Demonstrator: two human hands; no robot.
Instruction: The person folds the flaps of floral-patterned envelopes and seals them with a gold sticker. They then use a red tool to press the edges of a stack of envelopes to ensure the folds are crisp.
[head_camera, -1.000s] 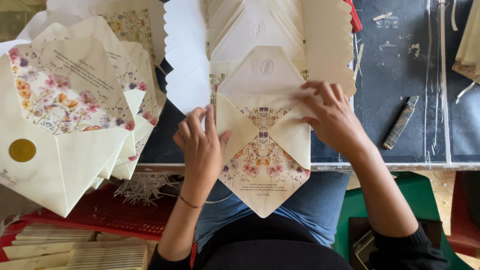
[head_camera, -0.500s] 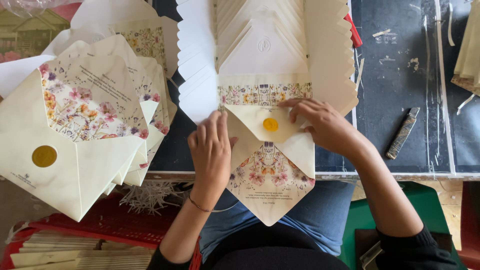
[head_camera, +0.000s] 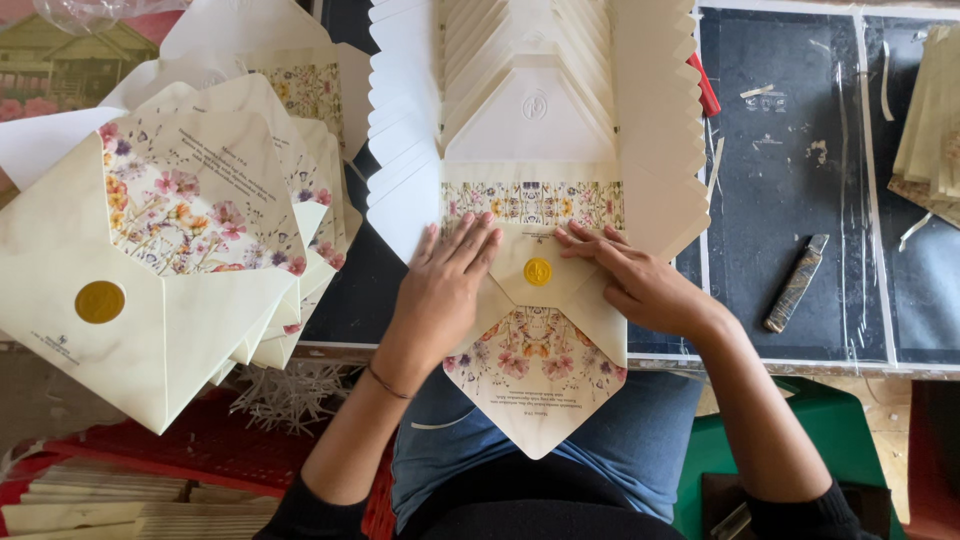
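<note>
A cream envelope (head_camera: 540, 375) with a floral lining lies at the near table edge, its open flap hanging over my lap. A gold round seal (head_camera: 538, 271) sits where its folded side flaps meet. My left hand (head_camera: 445, 285) lies flat on the left flap, fingers pressed down. My right hand (head_camera: 630, 280) rests flat on the right flap, fingertips close to the seal. Behind the envelope a fanned stack of unfolded cream envelope blanks (head_camera: 540, 110) stretches away across the table.
A pile of finished floral-lined envelopes (head_camera: 180, 250) with a gold seal lies at the left. A dark scraper-like tool (head_camera: 795, 283) rests on the black table (head_camera: 790, 200) to the right. More cream sheets (head_camera: 930, 120) sit at the far right edge.
The envelope's side flaps were folded in and a gold seal now sits at their meeting point. Both hands moved from folding to pressing flat beside the seal.
</note>
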